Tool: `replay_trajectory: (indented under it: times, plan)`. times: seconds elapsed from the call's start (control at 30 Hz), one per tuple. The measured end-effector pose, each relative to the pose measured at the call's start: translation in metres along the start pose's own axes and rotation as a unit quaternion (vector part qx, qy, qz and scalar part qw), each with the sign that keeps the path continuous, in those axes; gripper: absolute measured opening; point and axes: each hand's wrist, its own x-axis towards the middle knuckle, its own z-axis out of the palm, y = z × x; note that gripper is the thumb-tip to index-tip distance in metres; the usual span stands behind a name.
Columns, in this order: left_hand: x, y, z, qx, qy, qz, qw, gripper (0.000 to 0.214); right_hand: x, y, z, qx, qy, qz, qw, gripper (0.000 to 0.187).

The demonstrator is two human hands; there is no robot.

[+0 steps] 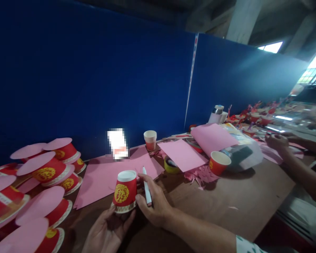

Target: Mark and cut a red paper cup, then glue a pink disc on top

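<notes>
My left hand (pixel 109 226) grips a red paper cup (pixel 125 195) by its rim from below. The cup is upside down, its white base on top and a round gold emblem facing me. A white marker (pixel 146 186) is in my right hand (pixel 158 203), between the thumb and fingers and tilted, with its dark end low. The fingertips of that hand are close beside the cup; whether they touch it I cannot tell. Beyond both hands lie large pink paper sheets (pixel 94 184) on the brown table (pixel 242 203).
Upturned red cups with pink paper discs (pixel 38 163) crowd the left. A yellow tape roll (pixel 171 167), pink scraps (pixel 200 175), an upright red cup (pixel 219 163), stacked cups (pixel 150 138) and a thermos (pixel 217 114) stand beyond. A blue partition (pixel 94 70) backs the table. Another person's hand (pixel 277 142) is at right.
</notes>
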Motion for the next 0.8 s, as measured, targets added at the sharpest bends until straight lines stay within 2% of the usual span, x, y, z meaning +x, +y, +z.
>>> replay_trajectory:
  times: [0.3, 0.47, 0.7, 0.8]
  plan:
    - [0.0013, 0.0015, 0.0014, -0.024, -0.006, 0.003, 1.0, 0.036, -0.0006, 0.0002, -0.0001, -0.01, 0.002, 0.017, 1.0, 0.055]
    - [0.0038, 0.0015, 0.0025, -0.027, 0.011, 0.026, 0.999, 0.034, -0.0014, 0.0059, 0.0024, -0.012, 0.017, 0.004, 1.0, 0.048]
    - [0.0037, 0.0034, 0.0035, -0.033, 0.035, 0.009, 0.999, 0.029, -0.0022, 0.0064, 0.0035, 0.003, 0.047, -0.017, 0.999, 0.039]
    - [0.0024, 0.0049, 0.006, -0.043, 0.08, -0.003, 0.996, 0.023, -0.0032, 0.0028, -0.0007, 0.035, 0.069, -0.026, 0.997, 0.035]
